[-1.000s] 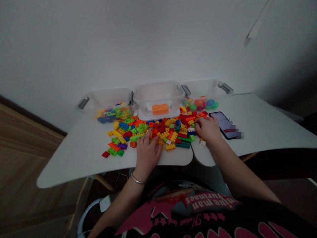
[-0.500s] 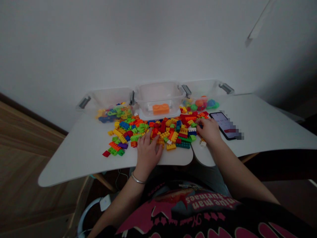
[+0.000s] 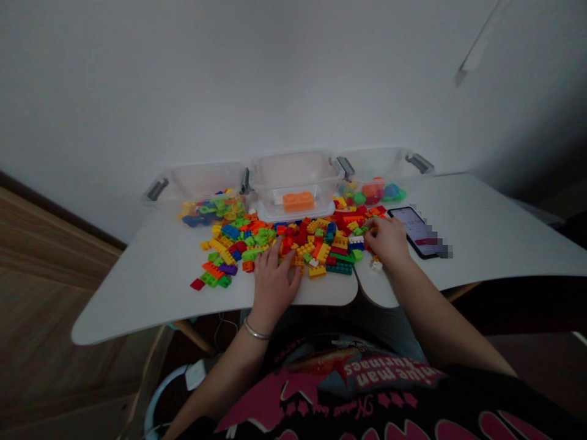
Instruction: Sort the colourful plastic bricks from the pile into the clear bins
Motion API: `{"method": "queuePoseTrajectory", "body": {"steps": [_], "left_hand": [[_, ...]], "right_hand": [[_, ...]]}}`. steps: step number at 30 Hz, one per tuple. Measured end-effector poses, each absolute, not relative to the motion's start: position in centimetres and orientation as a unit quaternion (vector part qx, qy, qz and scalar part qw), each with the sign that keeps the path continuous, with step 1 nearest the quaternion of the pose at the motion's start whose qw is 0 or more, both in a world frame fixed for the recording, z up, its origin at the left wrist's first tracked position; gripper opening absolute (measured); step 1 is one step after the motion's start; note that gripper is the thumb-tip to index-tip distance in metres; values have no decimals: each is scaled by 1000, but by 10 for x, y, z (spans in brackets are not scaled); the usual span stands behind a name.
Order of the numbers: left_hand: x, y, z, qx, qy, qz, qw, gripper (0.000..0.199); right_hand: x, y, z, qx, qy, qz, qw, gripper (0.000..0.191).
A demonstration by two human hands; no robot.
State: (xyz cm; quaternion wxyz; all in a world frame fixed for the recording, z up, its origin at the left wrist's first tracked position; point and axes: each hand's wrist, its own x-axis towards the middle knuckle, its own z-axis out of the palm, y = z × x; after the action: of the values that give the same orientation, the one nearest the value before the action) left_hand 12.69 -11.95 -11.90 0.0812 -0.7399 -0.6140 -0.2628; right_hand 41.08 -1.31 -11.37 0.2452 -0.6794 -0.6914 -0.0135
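A loose heap of toy building bricks (image 3: 304, 249) in red, yellow, green, blue and orange lies spread across the table. My left hand (image 3: 275, 278) rests on the near side of the heap, its fingers spread over the bricks and nothing visibly held. At the heap's right end is my right hand (image 3: 387, 240), with curved fingers and a small gap between thumb and forefinger. A bit of orange shows beneath those fingers; I see no brick gripped. A small whitish piece (image 3: 376, 266) lies just below this hand.
Along the wall stand three clear bins: the left bin (image 3: 202, 177) holds small coloured pieces, the middle bin (image 3: 298, 165) has an orange brick (image 3: 298, 201) at its front, and the right bin (image 3: 380, 159) holds rounded toys. A phone (image 3: 415, 232) lies right of my right hand.
The fingers of my right hand have shifted very slightly at the heap's right end. My left hand and the bricks look the same.
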Motion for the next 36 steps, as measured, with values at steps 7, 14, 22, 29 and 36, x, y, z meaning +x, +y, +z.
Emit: {"method": "queuePoseTrajectory", "body": {"steps": [7, 14, 22, 29, 36], "left_hand": [[126, -121, -122, -735, -610, -279, 104, 36], [129, -123, -104, -740, -590, -310, 86, 38], [142, -104, -75, -752, -545, -358, -95, 26], [117, -92, -63, -704, -568, -415, -94, 13], [30, -49, -19, -505, -564, -653, -10, 17]], "right_hand": [[415, -7, -109, -633, -630, 115, 436, 23], [369, -35, -88, -480, -643, 295, 519, 22], [318, -71, -84, -391, -772, 230, 445, 15], [325, -71, -89, -393, -803, 145, 425, 17], [342, -77, -102, -392, -838, -12, 380, 17]]}}
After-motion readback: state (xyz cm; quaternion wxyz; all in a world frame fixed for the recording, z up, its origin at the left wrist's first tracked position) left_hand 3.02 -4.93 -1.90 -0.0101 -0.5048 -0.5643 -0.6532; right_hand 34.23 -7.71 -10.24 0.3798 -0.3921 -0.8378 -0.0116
